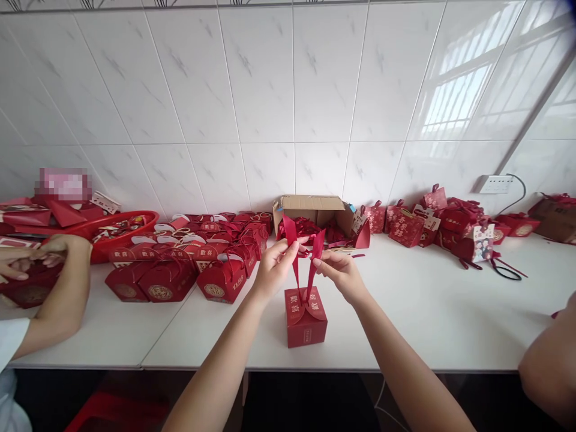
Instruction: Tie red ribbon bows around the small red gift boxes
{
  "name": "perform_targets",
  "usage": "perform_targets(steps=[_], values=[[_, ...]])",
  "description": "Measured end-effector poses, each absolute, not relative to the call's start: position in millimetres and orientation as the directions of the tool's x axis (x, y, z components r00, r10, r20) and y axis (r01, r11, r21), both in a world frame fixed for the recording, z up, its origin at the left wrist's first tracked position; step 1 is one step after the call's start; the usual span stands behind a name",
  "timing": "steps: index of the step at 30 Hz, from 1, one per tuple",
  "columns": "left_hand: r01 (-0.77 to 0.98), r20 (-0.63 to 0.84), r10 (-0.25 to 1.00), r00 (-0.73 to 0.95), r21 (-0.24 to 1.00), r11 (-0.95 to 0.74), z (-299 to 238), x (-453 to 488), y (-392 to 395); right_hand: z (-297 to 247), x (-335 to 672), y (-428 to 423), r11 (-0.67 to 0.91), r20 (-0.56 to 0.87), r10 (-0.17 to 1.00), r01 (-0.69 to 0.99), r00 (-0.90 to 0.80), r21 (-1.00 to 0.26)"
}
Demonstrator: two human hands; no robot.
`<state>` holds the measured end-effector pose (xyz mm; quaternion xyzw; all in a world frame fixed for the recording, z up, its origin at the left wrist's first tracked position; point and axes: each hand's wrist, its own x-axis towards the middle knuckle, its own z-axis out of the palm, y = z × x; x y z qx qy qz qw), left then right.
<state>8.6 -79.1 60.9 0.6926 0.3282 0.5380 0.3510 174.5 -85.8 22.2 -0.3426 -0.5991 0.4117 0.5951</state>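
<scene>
Box (306,327) and ribbon (291,231) as seen from my remote station, head view. The box stands upright on the desk (445,306), near its front edge and between my forearms; two ribbon tails rise from its folded top. My left hand (274,268) pinches one tail, fingers closed narrowly about it; my right hand (342,275) has the other tail between thumb and forefinger. Neither hand touches the box.

Handling: I judge the box to be thin card, light unless filled, stiff along its edges but easily dented at the curved flaps. The ribbon looks soft, limp and rather slippery, best pinched close to the knot area; to steady the box itself, I would take the two side walls, low down. Contents cannot be told.

Surroundings: a carton (310,205) with red ribbon-like material stands behind my hands, against the wall. Rows of similar boxes (166,282) lie to the left, the nearest just beside my left forearm, limiting sideways reach there. Beyond them are a red tub (152,223) and a co-worker's arm (67,294). Small gift boxes (405,228) line the wall at right; another person's limb (546,360) intrudes at the right edge.
</scene>
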Motion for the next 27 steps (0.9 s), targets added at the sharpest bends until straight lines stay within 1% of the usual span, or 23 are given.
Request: perform_targets(steps=[5,8,9,10,11,12,13,14,15,16,17,18,19,20,21,22,24,27], values=[[0.04,0.499,0.823,0.271,0.849,-0.528,66.8,14.7,-79.3,25.6,173.9,-85.5,0.432,0.436,0.9,-0.098,-0.023,-0.896],[0.096,0.497,0.833,0.245,0.842,-0.53,63.8,6.0,-77.6,23.4,176.0,-85.8,0.44,0.444,0.896,-0.111,-0.019,-0.891],[0.15,0.496,0.844,0.202,0.836,-0.527,60.8,0.5,-77.9,21.4,177.2,-86.2,0.441,0.446,0.895,-0.119,-0.017,-0.89],[0.233,0.512,0.85,0.121,0.818,-0.526,56.6,-5.9,-79.3,18.9,178.8,-86.8,0.44,0.446,0.895,-0.135,-0.017,-0.888],[0.344,0.549,0.836,0.0,0.785,-0.516,51.4,-12.3,-81.6,16.0,180.5,-87.5,0.434,0.442,0.897,-0.159,-0.02,-0.887],[0.47,0.601,0.787,-0.137,0.739,-0.483,45.3,-18.0,-85.0,13.0,182.2,-88.2,0.424,0.436,0.9,-0.192,-0.025,-0.885],[0.594,0.669,0.694,-0.265,0.681,-0.429,38.5,-22.3,-89.0,9.9,183.9,-88.8,0.409,0.427,0.904,-0.231,-0.032,-0.883],[0.693,0.728,0.6,-0.332,0.62,-0.368,31.2,-24.6,-93.2,7.0,185.3,-89.1,0.389,0.415,0.909,-0.276,-0.039,-0.879],[0.754,0.769,0.552,-0.322,0.561,-0.342,23.5,-24.7,-97.0,4.5,186.6,-89.2,0.368,0.402,0.914,-0.32,-0.046,-0.873],[0.784,0.79,0.566,-0.235,0.498,-0.37,15.8,-22.5,-99.8,2.3,187.6,-88.9,0.346,0.388,0.92,-0.358,-0.049,-0.867],[0.779,0.774,0.627,-0.087,0.446,-0.441,8.0,-18.6,-101.2,0.4,188.5,-88.3,0.325,0.372,0.927,-0.392,-0.048,-0.861],[0.737,0.72,0.689,0.086,0.419,-0.53,0.4,-13.3,-100.9,-1.3,189.2,-87.3,0.304,0.356,0.933,-0.422,-0.049,-0.854],[0.674,0.639,0.73,0.244,0.429,-0.601,-6.9,-7.6,-99.0,-2.8,190.0,-86.2,0.283,0.34,0.939,-0.447,-0.05,-0.849],[0.613,0.551,0.752,0.363,0.466,-0.638,-13.8,-2.1,-95.8,-4.5,190.9,-84.9,0.265,0.324,0.945,-0.467,-0.051,-0.844],[0.567,0.476,0.764,0.435,0.515,-0.643,-20.1,2.5,-91.9,-6.3,192.1,-83.7,0.248,0.309,0.95,-0.484,-0.049,-0.839],[0.537,0.421,0.774,0.473,0.559,-0.632,-25.8,6.0,-87.8,-8.5,193.5,-82.4,0.233,0.294,0.955,-0.498,-0.046,-0.835],[0.512,0.367,0.786,0.498,0.607,-0.608,-34.3,8.7,-80.8,-14.0,197.4,-80.3,0.211,0.268,0.963,-0.52,-0.035,-0.828],[0.525,0.347,0.792,0.503,0.605,-0.599,-39.9,6.0,-76.8,-25.0,205.2,-78.5,0.191,0.237,0.971,-0.539,-0.017,-0.82]])
